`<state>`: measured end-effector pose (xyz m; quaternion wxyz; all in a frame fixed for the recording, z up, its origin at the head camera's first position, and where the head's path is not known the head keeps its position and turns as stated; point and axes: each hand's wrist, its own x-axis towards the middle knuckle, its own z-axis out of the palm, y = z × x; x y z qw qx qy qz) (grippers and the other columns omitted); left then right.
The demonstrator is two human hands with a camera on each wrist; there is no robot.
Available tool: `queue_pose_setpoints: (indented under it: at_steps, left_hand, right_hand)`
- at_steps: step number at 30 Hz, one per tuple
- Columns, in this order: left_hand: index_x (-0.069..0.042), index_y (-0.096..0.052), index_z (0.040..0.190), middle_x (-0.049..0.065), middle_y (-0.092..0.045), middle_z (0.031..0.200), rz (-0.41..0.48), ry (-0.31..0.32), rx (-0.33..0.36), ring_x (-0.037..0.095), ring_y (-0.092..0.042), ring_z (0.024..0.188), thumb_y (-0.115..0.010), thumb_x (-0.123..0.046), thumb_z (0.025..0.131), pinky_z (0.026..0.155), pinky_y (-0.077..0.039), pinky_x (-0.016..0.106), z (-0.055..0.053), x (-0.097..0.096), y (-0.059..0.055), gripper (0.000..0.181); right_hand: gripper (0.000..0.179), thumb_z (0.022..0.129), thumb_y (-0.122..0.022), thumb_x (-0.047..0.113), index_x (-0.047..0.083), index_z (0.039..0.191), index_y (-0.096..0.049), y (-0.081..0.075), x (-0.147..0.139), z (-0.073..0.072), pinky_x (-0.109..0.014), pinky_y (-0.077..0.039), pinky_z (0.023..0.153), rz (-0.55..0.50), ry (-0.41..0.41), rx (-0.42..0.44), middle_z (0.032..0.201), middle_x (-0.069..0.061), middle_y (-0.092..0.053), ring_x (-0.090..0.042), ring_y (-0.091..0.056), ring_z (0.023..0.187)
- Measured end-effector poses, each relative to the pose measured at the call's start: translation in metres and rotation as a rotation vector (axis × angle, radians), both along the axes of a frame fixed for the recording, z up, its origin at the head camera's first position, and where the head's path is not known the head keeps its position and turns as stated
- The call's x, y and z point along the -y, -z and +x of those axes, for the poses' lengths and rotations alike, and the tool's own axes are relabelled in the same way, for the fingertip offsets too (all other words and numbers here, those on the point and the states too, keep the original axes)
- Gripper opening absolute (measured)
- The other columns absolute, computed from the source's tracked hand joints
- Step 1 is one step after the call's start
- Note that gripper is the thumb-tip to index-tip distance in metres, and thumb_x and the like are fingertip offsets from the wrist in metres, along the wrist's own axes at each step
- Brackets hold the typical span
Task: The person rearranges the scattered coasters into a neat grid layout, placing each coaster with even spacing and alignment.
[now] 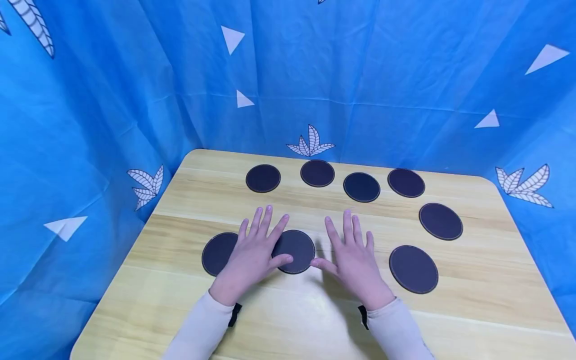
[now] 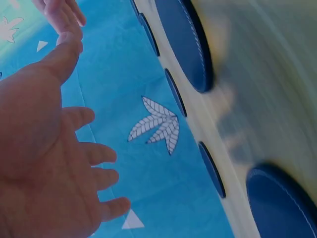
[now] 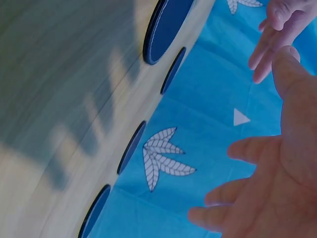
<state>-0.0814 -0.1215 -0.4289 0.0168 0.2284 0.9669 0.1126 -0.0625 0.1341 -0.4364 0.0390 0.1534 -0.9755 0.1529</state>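
Both hands hover palm down over the table, fingers spread and holding nothing. In the head view my left hand (image 1: 255,254) is above two dark round coasters, partly covering the left coaster (image 1: 217,254) and the right-hand coaster (image 1: 297,252). My right hand (image 1: 354,260) is to the right of that second coaster, its thumb tip at the coaster's edge in the picture. Its shadow falls on the bare wood below. Stitching runs round the coasters' rims. The left wrist view shows the left palm (image 2: 44,168) held off the tabletop; the right wrist view shows the right palm (image 3: 282,183) likewise.
More coasters lie in an arc: a far-left coaster (image 1: 263,178), several along the back edge, a right coaster (image 1: 441,221) and a near-right coaster (image 1: 413,269). The pale wooden table (image 1: 486,285) meets a blue patterned curtain (image 1: 315,65) behind and at the sides.
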Motion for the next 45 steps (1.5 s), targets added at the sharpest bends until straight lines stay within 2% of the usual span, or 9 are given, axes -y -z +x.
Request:
queue_pose_setpoints:
  at_steps: [8, 16, 20, 27, 33, 40, 45]
  left_hand:
    - [-0.02, -0.024, 0.163, 0.021, -0.01, 0.166, 0.036, -0.015, -0.012, 0.037, -0.002, 0.152, -0.064, -0.057, 0.093, 0.117, -0.011, 0.065, 0.007, 0.026, 0.004, 0.088]
    - [-0.015, -0.033, 0.16, 0.025, -0.026, 0.161, 0.05, -0.046, -0.044, 0.042, -0.032, 0.144, -0.067, -0.053, 0.094, 0.113, -0.024, 0.065, 0.012, 0.053, 0.008, 0.084]
    - [-0.012, -0.037, 0.157, 0.025, -0.031, 0.158, 0.058, -0.065, -0.035, 0.044, -0.038, 0.139, -0.067, -0.053, 0.093, 0.112, -0.026, 0.064, 0.014, 0.067, 0.012, 0.082]
    - [-0.01, -0.045, 0.153, 0.026, -0.036, 0.155, 0.078, -0.089, -0.036, 0.046, -0.042, 0.136, -0.072, -0.05, 0.092, 0.109, -0.029, 0.065, 0.016, 0.085, 0.019, 0.077]
    - [-0.009, -0.048, 0.151, 0.028, -0.038, 0.153, 0.069, -0.099, -0.026, 0.049, -0.044, 0.132, -0.073, -0.046, 0.092, 0.107, -0.032, 0.065, 0.015, 0.097, 0.023, 0.074]
    - [-0.008, -0.05, 0.149, 0.03, -0.041, 0.149, 0.09, -0.135, 0.01, 0.05, -0.043, 0.132, -0.073, -0.042, 0.093, 0.107, -0.033, 0.065, 0.012, 0.112, 0.029, 0.07]
    - [-0.006, -0.05, 0.149, 0.031, -0.043, 0.147, 0.096, -0.15, 0.017, 0.049, -0.044, 0.132, -0.073, -0.042, 0.093, 0.106, -0.033, 0.065, 0.012, 0.12, 0.029, 0.07]
  right_hand:
    - [0.096, 0.083, -0.071, 0.063, 0.009, 0.156, -0.039, 0.001, 0.014, 0.004, -0.076, -0.025, 0.105, -0.014, -0.062, -0.016, 0.158, -0.033, -0.025, -0.048, -0.027, 0.144]
    - [0.088, 0.082, -0.076, 0.058, 0.008, 0.149, -0.049, 0.003, 0.029, 0.006, -0.074, -0.033, 0.101, -0.031, -0.138, -0.084, 0.149, -0.032, -0.04, -0.048, -0.044, 0.133]
    - [0.083, 0.083, -0.078, 0.053, 0.007, 0.147, -0.052, 0.003, 0.036, 0.007, -0.071, -0.038, 0.099, -0.041, -0.168, -0.109, 0.145, -0.031, -0.045, -0.046, -0.048, 0.129]
    - [0.076, 0.085, -0.079, 0.049, 0.006, 0.143, -0.056, 0.004, 0.047, 0.007, -0.067, -0.04, 0.098, -0.077, -0.199, -0.098, 0.14, -0.029, -0.05, -0.044, -0.052, 0.124]
    - [0.071, 0.087, -0.079, 0.045, 0.004, 0.141, -0.058, 0.004, 0.056, 0.007, -0.062, -0.046, 0.092, -0.1, -0.231, -0.097, 0.133, -0.026, -0.055, -0.043, -0.056, 0.115]
    - [0.068, 0.088, -0.077, 0.044, 0.004, 0.14, -0.059, 0.005, 0.07, 0.006, -0.056, -0.051, 0.083, -0.075, -0.264, -0.071, 0.122, -0.02, -0.06, -0.04, -0.058, 0.109]
    - [0.065, 0.089, -0.076, 0.044, 0.005, 0.139, -0.06, 0.005, 0.081, 0.006, -0.049, -0.053, 0.077, -0.058, -0.292, -0.057, 0.112, -0.014, -0.061, -0.033, -0.058, 0.095]
